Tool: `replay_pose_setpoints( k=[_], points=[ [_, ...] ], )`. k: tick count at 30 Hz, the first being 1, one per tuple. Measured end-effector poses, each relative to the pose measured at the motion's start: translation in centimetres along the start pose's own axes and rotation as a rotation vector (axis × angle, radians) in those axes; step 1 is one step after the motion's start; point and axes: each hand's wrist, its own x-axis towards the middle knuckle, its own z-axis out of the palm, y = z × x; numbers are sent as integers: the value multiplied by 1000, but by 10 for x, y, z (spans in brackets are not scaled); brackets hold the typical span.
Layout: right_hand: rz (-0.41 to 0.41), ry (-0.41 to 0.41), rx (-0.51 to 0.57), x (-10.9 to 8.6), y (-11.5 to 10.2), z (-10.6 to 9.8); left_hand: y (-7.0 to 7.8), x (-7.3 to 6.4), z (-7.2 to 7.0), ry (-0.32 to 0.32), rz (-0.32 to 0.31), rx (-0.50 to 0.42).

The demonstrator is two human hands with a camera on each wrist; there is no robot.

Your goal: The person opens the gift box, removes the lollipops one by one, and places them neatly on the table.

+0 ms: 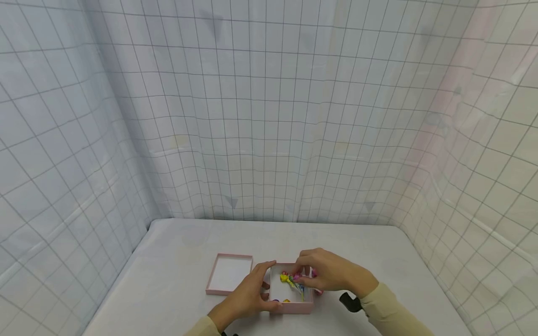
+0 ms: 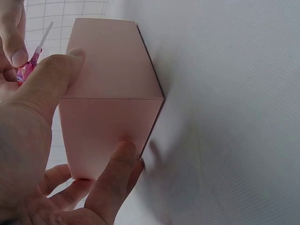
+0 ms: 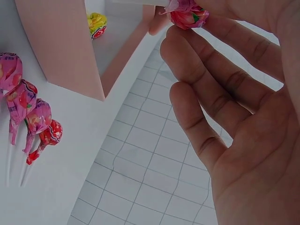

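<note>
A pink open-topped box (image 1: pixel 296 308) with a white inside stands on the table. My left hand (image 1: pixel 250 291) holds it at its left side, the thumb on one wall and fingers against another. Above the box opening, my right hand (image 1: pixel 325 271) pinches a pink-wrapped lollipop (image 3: pixel 190 15); its white stick shows in the left wrist view. Inside the box lies a yellow-wrapped lollipop (image 3: pixel 97 26), with other wrapped sweets partly in view. Several pink lollipops (image 3: pixel 21 102) and a red one (image 3: pixel 50 133) lie in a row beside the box's right wall.
A shallow pink-edged lid (image 1: pixel 229 274), white inside, lies on the table left of the box. The white-covered table (image 1: pixel 185 252) is enclosed by white curtains with a grid pattern (image 1: pixel 269 116). A black wrist device (image 1: pixel 350 302) sits by the right sleeve.
</note>
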Motion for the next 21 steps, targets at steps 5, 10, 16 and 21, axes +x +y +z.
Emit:
replay_pose_setpoints(
  k=[5,10,16,21],
  points=[
    [-1,16,-6,-6,2,-2,0,0,0,-1,-20,20],
    [12,21,-4,-11,4,-4,1,1,0,1,-32,27],
    [36,21,21,-18,6,-5,0,2,1,5,-28,33],
    [31,26,25,-23,8,-5,0,1,1,2,-41,30]
  ],
)
